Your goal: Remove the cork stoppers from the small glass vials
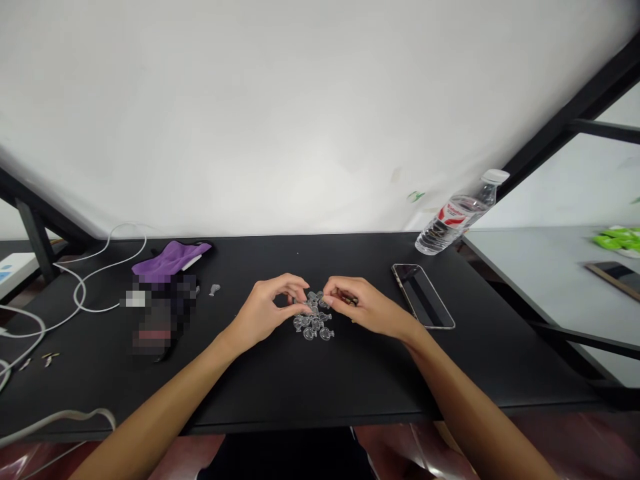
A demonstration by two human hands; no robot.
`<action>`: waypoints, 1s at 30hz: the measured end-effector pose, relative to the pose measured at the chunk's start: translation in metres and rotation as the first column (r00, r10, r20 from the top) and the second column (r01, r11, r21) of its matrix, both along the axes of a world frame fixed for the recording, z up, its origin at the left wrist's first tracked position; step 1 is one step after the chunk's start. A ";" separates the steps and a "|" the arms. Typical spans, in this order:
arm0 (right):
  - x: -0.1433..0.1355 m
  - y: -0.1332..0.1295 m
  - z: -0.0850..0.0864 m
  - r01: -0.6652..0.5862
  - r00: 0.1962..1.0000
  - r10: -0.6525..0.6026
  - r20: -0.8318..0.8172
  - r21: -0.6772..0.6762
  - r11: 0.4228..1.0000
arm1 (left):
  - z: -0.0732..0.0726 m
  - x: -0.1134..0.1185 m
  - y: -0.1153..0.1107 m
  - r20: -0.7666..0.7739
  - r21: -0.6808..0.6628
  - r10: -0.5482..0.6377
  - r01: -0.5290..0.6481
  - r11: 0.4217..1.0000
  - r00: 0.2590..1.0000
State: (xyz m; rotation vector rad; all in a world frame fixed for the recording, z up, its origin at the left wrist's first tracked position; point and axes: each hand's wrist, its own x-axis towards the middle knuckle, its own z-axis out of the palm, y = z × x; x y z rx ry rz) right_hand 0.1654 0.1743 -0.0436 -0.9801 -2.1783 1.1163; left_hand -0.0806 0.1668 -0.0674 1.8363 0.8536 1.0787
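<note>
A small heap of clear plastic pieces (311, 323), each with a round disc and a short tab, lies on the black table (280, 393) in front of me. My left hand (273, 303) is at the left side of the heap, its thumb and index fingertip apart above the pieces. At the right side, my right hand (363, 303) has thumb and index finger pinched at a clear piece on the heap's edge. Its other fingers are curled, and what lies beneath them is mostly hidden. A single clear piece (215, 289) rests apart, farther left.
A phone (424, 297) lies right of my right hand, with a water bottle (455, 217) tilted in view behind it. To the left are a purple cloth item (173, 259), a blurred-out dark object (163, 313), white cables (80, 287) and tiny scraps (49, 359). A wall stands behind.
</note>
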 end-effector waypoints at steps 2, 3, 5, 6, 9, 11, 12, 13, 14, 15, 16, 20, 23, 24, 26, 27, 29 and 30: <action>0.011 0.004 0.002 0.041 0.999 -0.041 0.029 -0.004 0.999 | 0.003 -0.005 0.003 -0.065 -0.024 -0.032 0.030 0.999 0.997; 0.017 0.007 0.003 0.048 0.997 -0.048 0.052 -0.002 0.999 | 0.004 -0.007 0.004 -0.116 -0.035 -0.060 0.057 0.998 0.991; 0.030 0.011 0.004 0.039 0.993 -0.037 0.116 -0.012 0.999 | 0.007 -0.013 0.007 -0.221 -0.068 -0.138 0.125 0.990 0.966; 0.036 0.013 0.004 0.024 0.989 -0.020 0.150 -0.028 0.999 | 0.009 -0.016 0.008 -0.263 -0.090 -0.179 0.161 0.983 0.948; 0.049 0.017 0.003 -0.023 0.971 0.047 0.235 -0.103 0.994 | 0.015 -0.024 0.012 -0.335 -0.156 -0.257 0.216 0.964 0.906; 0.053 0.018 0.002 -0.045 0.958 0.083 0.273 -0.143 0.989 | 0.016 -0.028 0.013 -0.360 -0.189 -0.273 0.217 0.958 0.892; 0.053 0.018 0.002 -0.052 0.953 0.095 0.287 -0.155 0.987 | 0.016 -0.030 0.014 -0.366 -0.206 -0.283 0.220 0.954 0.886; 0.053 0.018 0.002 -0.058 0.949 0.104 0.297 -0.162 0.985 | 0.015 -0.031 0.015 -0.368 -0.221 -0.298 0.229 0.948 0.880; 0.053 0.018 0.002 -0.061 0.947 0.109 0.304 -0.163 0.985 | 0.012 -0.031 0.015 -0.368 -0.232 -0.316 0.242 0.942 0.875; 0.052 0.018 0.002 -0.062 0.945 0.111 0.308 -0.162 0.985 | 0.009 -0.031 0.015 -0.367 -0.241 -0.332 0.256 0.936 0.869; 0.052 0.018 0.003 -0.062 0.943 0.110 0.313 -0.159 0.985 | 0.006 -0.031 0.015 -0.365 -0.243 -0.345 0.269 0.932 0.865; 0.050 0.018 0.003 -0.066 0.938 0.111 0.327 -0.147 0.987 | -0.004 -0.027 0.013 -0.358 -0.213 -0.344 0.283 0.935 0.868; 0.050 0.018 0.001 -0.072 0.934 0.117 0.337 -0.144 0.987 | 0.000 -0.026 0.013 -0.353 -0.201 -0.330 0.274 0.941 0.876; 0.050 0.018 0.001 -0.073 0.934 0.119 0.336 -0.146 0.987 | 0.003 -0.027 0.013 -0.359 -0.196 -0.316 0.260 0.946 0.878; 0.050 0.018 0.000 -0.077 0.936 0.124 0.331 -0.150 0.986 | 0.011 -0.031 0.015 -0.386 -0.178 -0.266 0.212 0.961 0.883; 0.050 0.018 0.000 -0.080 0.936 0.126 0.329 -0.152 0.985 | 0.015 -0.035 0.017 -0.405 -0.168 -0.235 0.181 0.969 0.884; 0.050 0.018 0.000 -0.083 0.936 0.129 0.328 -0.153 0.985 | 0.022 -0.045 0.021 -0.448 -0.166 -0.184 0.121 0.979 0.875; 0.050 0.018 -0.001 -0.082 0.936 0.128 0.327 -0.150 0.985 | 0.025 -0.050 0.024 -0.473 -0.173 -0.168 0.096 0.980 0.865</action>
